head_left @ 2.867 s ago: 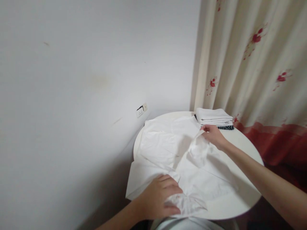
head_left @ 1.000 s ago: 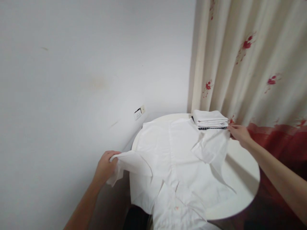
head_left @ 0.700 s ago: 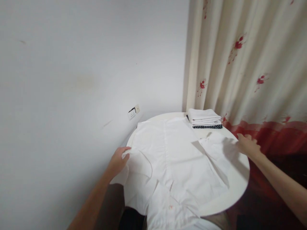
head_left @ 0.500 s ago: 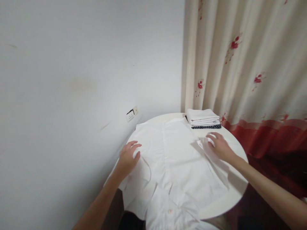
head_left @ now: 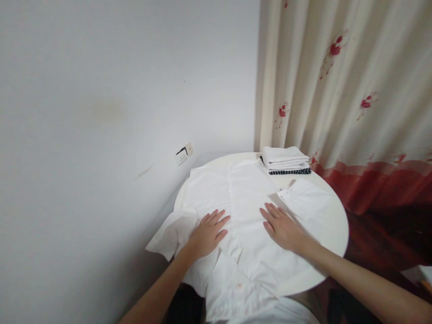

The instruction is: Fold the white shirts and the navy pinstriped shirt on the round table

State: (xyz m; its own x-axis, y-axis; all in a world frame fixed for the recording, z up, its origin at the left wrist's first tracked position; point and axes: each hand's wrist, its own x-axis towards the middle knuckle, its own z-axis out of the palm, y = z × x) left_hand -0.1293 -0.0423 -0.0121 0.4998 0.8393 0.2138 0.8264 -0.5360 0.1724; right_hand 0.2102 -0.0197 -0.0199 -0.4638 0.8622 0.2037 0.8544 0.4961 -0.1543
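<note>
A white shirt [head_left: 248, 184] lies spread on the round white table [head_left: 334, 243], its collar end toward me and hanging at the near edge. One sleeve [head_left: 167, 234] sticks out past the table's left edge; the other sleeve [head_left: 307, 198] rests on the right side of the tabletop. My left hand [head_left: 208, 231] lies flat on the shirt, left of its middle line, fingers apart. On the right half of the shirt my right hand [head_left: 281, 227] is also laid flat, fingers stretched toward the middle. Neither hand holds anything.
A stack of folded white cloth [head_left: 286, 159] sits at the table's back right, with a black-and-white patterned layer [head_left: 290, 171] at its bottom. A wall [head_left: 101, 157] with a socket [head_left: 181, 156] borders the left. A flowered curtain [head_left: 324, 99] hangs behind.
Both hands have moved inward from the sleeves onto the body of the shirt and flattened. The left sleeve now juts outward, and the right one lies further out on the table.
</note>
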